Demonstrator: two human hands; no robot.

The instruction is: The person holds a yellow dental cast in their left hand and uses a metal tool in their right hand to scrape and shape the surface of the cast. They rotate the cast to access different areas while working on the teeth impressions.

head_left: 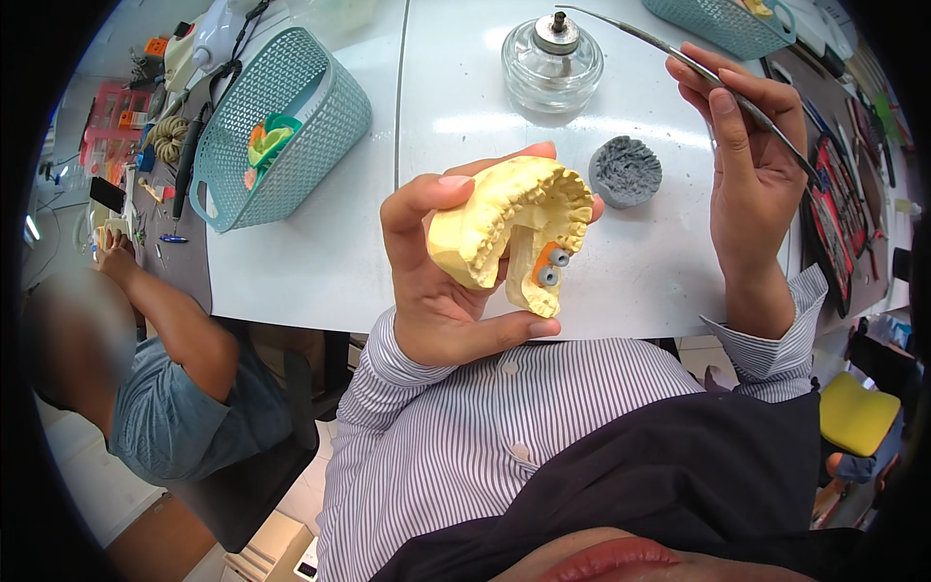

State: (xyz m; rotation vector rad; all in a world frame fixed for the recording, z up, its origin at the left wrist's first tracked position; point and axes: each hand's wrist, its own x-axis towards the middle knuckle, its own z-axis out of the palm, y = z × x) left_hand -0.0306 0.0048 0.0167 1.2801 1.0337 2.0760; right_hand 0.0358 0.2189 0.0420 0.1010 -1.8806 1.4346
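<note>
Instrument (671, 49) points forward-left, its long axis slanting diagonally.

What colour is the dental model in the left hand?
The dental model is pale yellow, best seen in the head view.

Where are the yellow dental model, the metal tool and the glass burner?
Yellow dental model (488, 218): head view, on its curved tooth-side surface.
Metal tool (669, 49): head view, on its shaft.
Glass burner (553, 76): head view, on its clear round body.

Matt plaster-like cast (477, 225); shiny metal tool (648, 38); smooth glass jar (553, 80).
</note>
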